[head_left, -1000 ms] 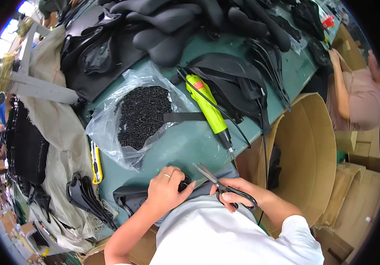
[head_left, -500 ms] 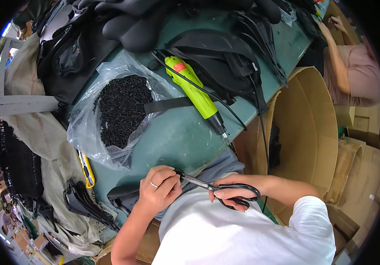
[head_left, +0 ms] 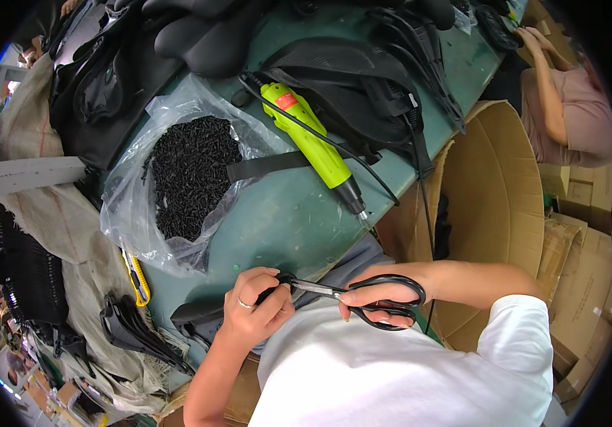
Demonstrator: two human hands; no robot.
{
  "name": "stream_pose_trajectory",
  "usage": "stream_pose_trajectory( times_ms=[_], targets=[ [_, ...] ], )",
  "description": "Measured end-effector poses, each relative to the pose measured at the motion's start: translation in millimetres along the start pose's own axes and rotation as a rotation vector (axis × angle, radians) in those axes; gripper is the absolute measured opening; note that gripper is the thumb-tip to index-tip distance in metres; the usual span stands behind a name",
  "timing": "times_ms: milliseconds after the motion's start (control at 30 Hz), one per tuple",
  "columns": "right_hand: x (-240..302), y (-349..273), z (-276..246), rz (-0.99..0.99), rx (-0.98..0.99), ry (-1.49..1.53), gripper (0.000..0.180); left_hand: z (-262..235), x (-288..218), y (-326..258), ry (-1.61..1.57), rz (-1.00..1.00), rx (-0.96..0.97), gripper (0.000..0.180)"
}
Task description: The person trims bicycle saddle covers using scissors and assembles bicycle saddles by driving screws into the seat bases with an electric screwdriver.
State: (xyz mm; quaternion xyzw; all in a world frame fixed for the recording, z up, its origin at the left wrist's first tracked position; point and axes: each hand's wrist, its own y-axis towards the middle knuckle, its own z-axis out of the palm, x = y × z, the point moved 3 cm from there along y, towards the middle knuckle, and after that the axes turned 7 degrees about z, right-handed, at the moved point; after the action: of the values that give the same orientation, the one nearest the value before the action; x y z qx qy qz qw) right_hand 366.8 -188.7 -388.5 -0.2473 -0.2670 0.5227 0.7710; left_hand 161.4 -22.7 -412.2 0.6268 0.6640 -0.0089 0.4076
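Note:
My left hand point(head_left: 256, 300), a ring on one finger, is closed on a small black part point(head_left: 284, 279) that its fingers mostly hide. Black-handled scissors point(head_left: 320, 289) reach across from the right, their blade tips at that part. My right hand point(head_left: 370, 293) is closed around the scissors' handles. Both hands are in front of my white shirt, near the green table's point(head_left: 277, 228) front edge. Just left of my left hand lies a black padded piece point(head_left: 195, 313), partly covered by my arm.
A clear bag of black screws point(head_left: 195, 178) lies open on the table, beside a lime-green electric screwdriver point(head_left: 313, 146) with a cable. Black bicycle saddles point(head_left: 206, 44) crowd the far side. A yellow cutter knife point(head_left: 136, 280) lies left; a large cardboard box point(head_left: 491, 192) stands right. Another person point(head_left: 558, 99) works beyond.
My right hand has tilted the scissors so their handles sit higher and the blades lie flatter. More of the black part shows at my left fingertips. The whole view has shifted slightly.

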Motion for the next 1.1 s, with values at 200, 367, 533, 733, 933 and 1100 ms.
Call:
stream_pose_trajectory(
  times_ms=[200, 367, 533, 733, 933, 1100],
  targets=[
    [24, -9, 4, 0.106, -0.142, -0.206, 0.060, 0, 0, 0, -0.002, -0.004, 0.015, 0.034],
    [16, -2, -1, 0.050, -0.211, -0.365, 0.061, 0, 1, 0, 0.004, -0.016, 0.013, 0.031],
    [0, 0, -2, -0.078, -0.230, -0.264, 0.058, 3, 4, -1, -0.025, -0.085, -0.003, 0.025],
    [-13, 1, 6, -0.139, -0.143, -0.171, 0.055, 4, 5, -1, -0.051, -0.140, -0.015, 0.024],
    [-15, 9, 4, -0.097, -0.144, -0.262, 0.062, 4, 4, -2, -0.075, -0.146, -0.001, 0.025],
    [1, 2, 7, -0.015, -0.184, -0.334, 0.066, 3, 1, -2, -0.042, -0.106, 0.013, 0.024]
  ],
)
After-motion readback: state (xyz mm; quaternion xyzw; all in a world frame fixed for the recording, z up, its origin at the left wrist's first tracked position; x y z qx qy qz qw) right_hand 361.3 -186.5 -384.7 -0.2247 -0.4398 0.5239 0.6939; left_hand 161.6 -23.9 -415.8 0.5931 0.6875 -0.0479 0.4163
